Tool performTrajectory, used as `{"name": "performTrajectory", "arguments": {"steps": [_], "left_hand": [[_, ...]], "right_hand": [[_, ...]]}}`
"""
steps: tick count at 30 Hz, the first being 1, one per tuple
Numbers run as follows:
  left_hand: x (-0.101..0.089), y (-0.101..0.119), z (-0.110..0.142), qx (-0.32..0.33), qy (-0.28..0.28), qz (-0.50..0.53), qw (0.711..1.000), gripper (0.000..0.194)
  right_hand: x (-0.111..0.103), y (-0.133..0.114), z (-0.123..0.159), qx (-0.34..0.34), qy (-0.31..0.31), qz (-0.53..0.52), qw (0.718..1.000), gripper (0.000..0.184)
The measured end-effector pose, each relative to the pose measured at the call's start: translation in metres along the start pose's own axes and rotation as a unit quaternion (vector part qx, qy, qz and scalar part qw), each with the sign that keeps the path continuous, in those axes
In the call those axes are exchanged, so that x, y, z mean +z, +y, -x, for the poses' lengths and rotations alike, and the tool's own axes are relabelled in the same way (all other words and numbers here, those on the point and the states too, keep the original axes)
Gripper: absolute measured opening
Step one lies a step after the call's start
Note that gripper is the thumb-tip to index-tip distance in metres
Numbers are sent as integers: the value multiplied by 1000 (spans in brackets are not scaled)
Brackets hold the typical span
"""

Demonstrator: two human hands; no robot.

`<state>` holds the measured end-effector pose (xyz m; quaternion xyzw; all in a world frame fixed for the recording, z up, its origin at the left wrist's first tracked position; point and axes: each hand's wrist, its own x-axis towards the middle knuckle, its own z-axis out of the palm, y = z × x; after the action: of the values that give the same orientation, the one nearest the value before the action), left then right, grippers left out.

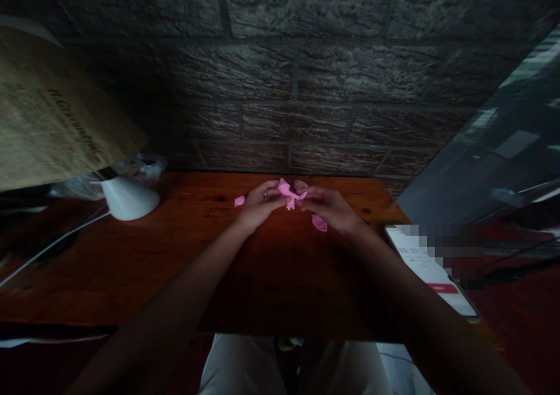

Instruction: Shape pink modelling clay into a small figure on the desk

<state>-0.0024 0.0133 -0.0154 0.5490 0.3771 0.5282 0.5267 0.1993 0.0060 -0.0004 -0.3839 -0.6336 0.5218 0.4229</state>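
A bright pink, crumpled-looking piece [286, 191] is held between my two hands above the wooden table; whether it is paper, cloth or clay I cannot tell. My left hand [261, 203] is closed on its left side, thumb and fingers pinching it, with a ring on one finger. At its right end, the fingertips of my right hand [328, 205] pinch a thin strip sticking out. Near my left hand lies a small pink piece [239, 201]. A flat, leaf-shaped pink piece [319, 223] lies below my right hand, and a paler pink piece [300, 185] sits just behind.
A lamp with a newspaper-print shade [56, 109] and white base [131, 198] stands at the left, its cable [52, 248] trailing forward. Clear plastic [79, 186] lies behind it. A lit phone [433, 272] rests at the right edge. A stone-block wall [271, 80] closes the back.
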Motion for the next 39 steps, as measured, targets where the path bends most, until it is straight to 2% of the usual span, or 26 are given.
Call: {"name": "performTrajectory", "arguments": {"steps": [4,10,14,18,23,27,34,39], "left_hand": [[-2,3,0,-35,-6,46,998,44],[-9,9,-2,-117,-13,163,980,28],[-9,12,-1,-142,-17,193,971,27],[-5,16,1,-154,-26,206,966,27],[-5,17,1,-166,-49,207,963,30],[-8,13,-1,-166,-64,201,963,31],[-6,15,1,-177,-37,198,963,32],[-4,17,3,-164,-58,201,964,33]], "right_hand": [[-1,-5,2,15,13,-16,1000,23],[-7,-14,3,53,77,5,996,24],[0,-10,3,80,37,-27,996,24],[7,-8,5,84,-4,-71,994,25],[7,-10,6,58,-24,-57,996,24],[6,-9,5,27,-11,-31,999,24],[5,-8,4,-29,17,9,999,17],[4,-8,4,4,19,-22,1000,25]]}}
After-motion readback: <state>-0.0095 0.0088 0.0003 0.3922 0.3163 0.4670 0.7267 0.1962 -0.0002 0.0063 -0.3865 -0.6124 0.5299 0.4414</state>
